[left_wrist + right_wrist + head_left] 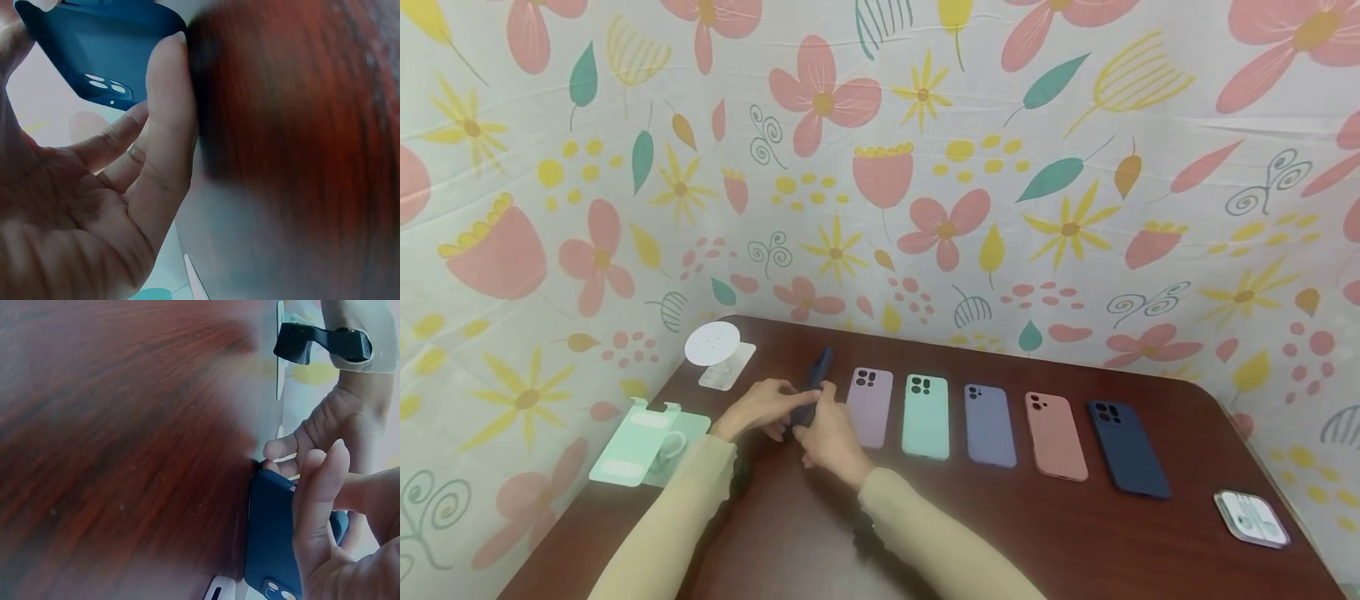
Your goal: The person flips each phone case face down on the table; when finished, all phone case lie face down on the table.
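Both hands hold a dark blue phone case [822,367], stood up on its long edge at the left end of a row of cases. My left hand [763,407] grips it from the left; in the left wrist view, its fingers lie along the case [119,47], whose hollow inner side and camera holes show. From the near right, my right hand [833,433] pinches the same case. Its outer back [272,531] faces the right wrist camera, close over the tabletop. Beside the right hand lies a lilac phone case [871,408].
Rightward on the brown table [1000,533] lie mint [925,421], periwinkle [991,429], pink [1056,442] and dark blue [1127,454] phone cases, then boxed earphones [1251,518]. A white round-topped stand [712,343] and a mint phone stand [636,450] are at left. Floral cloth hangs behind.
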`<act>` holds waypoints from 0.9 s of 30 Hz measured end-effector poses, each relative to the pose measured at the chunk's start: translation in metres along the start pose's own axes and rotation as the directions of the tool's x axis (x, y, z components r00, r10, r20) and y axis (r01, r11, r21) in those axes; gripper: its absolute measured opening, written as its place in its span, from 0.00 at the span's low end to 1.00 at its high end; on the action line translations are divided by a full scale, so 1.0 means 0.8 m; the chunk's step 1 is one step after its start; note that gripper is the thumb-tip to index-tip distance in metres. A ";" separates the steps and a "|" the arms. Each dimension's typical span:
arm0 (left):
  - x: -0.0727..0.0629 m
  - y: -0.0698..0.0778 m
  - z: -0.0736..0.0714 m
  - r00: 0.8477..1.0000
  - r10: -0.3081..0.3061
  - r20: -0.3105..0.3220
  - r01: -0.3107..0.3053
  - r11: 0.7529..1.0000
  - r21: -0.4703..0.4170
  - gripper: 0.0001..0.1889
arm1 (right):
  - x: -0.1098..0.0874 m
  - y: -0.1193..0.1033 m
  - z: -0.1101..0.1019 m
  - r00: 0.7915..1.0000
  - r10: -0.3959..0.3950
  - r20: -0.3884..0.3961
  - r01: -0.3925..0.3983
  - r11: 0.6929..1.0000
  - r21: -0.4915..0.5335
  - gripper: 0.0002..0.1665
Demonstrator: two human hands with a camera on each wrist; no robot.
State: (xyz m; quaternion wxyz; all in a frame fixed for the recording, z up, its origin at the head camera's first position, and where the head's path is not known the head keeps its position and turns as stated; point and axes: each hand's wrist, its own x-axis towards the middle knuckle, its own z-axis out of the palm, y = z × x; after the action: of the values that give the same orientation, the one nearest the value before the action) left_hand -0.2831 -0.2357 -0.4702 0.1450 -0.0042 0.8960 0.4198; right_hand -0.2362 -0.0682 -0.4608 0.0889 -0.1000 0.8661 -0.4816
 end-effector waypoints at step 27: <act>-0.018 -0.003 -0.040 0.981 0.138 -0.137 -0.151 0.984 -0.093 0.17 | 0.022 0.021 0.021 0.986 0.099 0.134 -0.104 0.994 0.027 0.51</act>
State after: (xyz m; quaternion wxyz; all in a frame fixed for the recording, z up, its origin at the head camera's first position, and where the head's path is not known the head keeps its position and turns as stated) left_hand -0.2774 -0.2632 -0.4487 0.0552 0.0262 0.8786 0.4736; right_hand -0.2505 -0.0781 -0.4850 0.1722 -0.0860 0.8540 -0.4833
